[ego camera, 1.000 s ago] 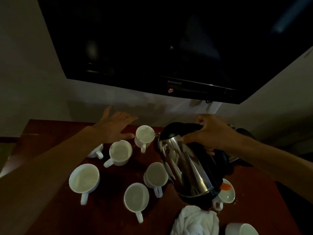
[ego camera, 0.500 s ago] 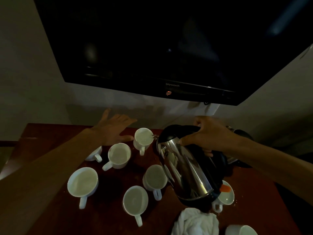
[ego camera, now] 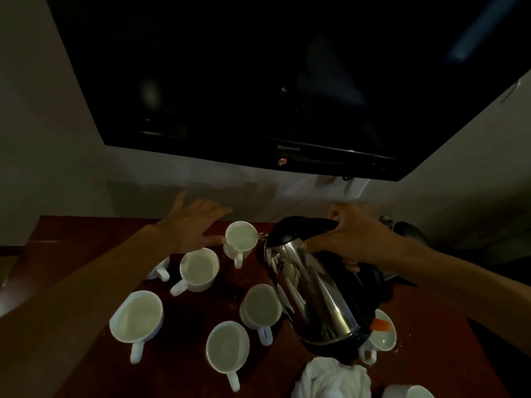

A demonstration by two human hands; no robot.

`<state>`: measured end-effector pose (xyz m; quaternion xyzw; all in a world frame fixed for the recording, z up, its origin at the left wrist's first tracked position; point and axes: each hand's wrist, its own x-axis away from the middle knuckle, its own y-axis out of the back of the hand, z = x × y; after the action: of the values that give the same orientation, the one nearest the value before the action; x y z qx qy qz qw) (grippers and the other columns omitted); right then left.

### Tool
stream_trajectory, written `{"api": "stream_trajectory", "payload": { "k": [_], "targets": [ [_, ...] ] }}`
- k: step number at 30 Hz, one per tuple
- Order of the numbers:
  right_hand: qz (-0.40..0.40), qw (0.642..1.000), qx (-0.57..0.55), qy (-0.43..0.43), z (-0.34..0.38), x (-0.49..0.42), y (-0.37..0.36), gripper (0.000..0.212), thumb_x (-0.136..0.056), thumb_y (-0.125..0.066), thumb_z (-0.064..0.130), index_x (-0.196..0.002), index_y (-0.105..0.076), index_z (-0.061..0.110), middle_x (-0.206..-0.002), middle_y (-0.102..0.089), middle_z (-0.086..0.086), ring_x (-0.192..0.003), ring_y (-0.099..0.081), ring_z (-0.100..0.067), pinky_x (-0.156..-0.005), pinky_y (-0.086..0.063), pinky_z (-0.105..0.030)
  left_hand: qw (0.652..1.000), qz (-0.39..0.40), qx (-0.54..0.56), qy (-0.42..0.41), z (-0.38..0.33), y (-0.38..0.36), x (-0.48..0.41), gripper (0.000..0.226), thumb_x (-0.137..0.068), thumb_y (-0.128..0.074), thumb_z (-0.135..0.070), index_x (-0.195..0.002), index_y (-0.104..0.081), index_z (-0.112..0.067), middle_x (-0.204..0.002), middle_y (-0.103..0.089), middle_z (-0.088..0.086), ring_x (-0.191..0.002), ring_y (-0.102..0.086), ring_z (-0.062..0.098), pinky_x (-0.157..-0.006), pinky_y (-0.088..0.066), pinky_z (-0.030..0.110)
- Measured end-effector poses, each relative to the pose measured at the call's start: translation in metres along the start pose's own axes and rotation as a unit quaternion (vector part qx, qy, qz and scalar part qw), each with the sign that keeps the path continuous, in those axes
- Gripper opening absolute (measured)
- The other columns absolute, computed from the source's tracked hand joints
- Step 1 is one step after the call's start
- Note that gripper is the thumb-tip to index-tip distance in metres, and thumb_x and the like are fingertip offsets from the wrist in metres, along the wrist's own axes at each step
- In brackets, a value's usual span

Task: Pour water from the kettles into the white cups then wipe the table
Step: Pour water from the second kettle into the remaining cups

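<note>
My right hand (ego camera: 353, 237) grips the black handle of a shiny steel kettle (ego camera: 313, 288), which is tilted to the left with its spout at the rim of the far white cup (ego camera: 240, 238). My left hand (ego camera: 194, 225) is spread flat above the table, its thumb touching that cup's left side. Several more white cups stand on the dark red table (ego camera: 86, 234), among them a wide one (ego camera: 138, 315) at the left and one (ego camera: 228, 347) near the front. A crumpled white cloth (ego camera: 330, 382) lies at the front edge.
A large black television (ego camera: 258, 81) hangs on the wall above the table. A second dark kettle (ego camera: 408, 229) stands at the back right behind my right arm. A cup (ego camera: 383, 336) with an orange piece sits under the tilted kettle's base.
The kettle's spout has stayed at the far cup. Both hands hold nearly the same places; the view has shifted slightly.
</note>
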<state>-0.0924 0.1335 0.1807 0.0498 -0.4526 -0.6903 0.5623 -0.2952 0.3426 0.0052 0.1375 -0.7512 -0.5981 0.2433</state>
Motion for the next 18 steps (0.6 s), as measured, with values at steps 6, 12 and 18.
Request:
{"api": "stream_trajectory", "payload": {
  "k": [6, 12, 18],
  "targets": [
    [-0.025, 0.999, -0.032, 0.002, -0.005, 0.006, -0.001, 0.032, -0.086, -0.079, 0.022, -0.101, -0.054, 0.010, -0.047, -0.057, -0.006, -0.034, -0.044, -0.017, -0.035, -0.038, -0.025, 1.000, 0.010, 0.003, 0.007, 0.000, 0.003, 0.007, 0.074, -0.095, -0.037, -0.068, -0.156, -0.009, -0.039, -0.165, -0.016, -0.002, -0.152, -0.010, 0.019, -0.117, 0.013, 0.058],
    [-0.082, 0.994, -0.070, 0.000, -0.010, 0.015, -0.007, 0.043, -0.080, -0.083, 0.028, -0.103, -0.051, 0.010, -0.062, -0.066, -0.012, -0.038, -0.050, -0.019, -0.036, -0.040, -0.025, 1.000, 0.016, -0.003, 0.017, 0.000, 0.013, 0.014, 0.074, -0.095, -0.038, -0.067, -0.156, -0.007, -0.039, -0.165, -0.013, -0.003, -0.153, -0.006, 0.017, -0.117, 0.015, 0.058],
    [-0.106, 0.991, -0.087, 0.004, -0.003, 0.023, -0.019, 0.042, -0.078, -0.084, 0.029, -0.099, -0.051, 0.012, -0.080, -0.070, -0.016, -0.045, -0.056, -0.022, -0.040, -0.046, -0.028, 0.999, -0.008, 0.018, 0.028, -0.003, 0.023, 0.026, 0.074, -0.096, -0.038, -0.066, -0.157, -0.006, -0.039, -0.166, -0.012, -0.005, -0.152, -0.004, 0.015, -0.116, 0.017, 0.054]
  ]
}}
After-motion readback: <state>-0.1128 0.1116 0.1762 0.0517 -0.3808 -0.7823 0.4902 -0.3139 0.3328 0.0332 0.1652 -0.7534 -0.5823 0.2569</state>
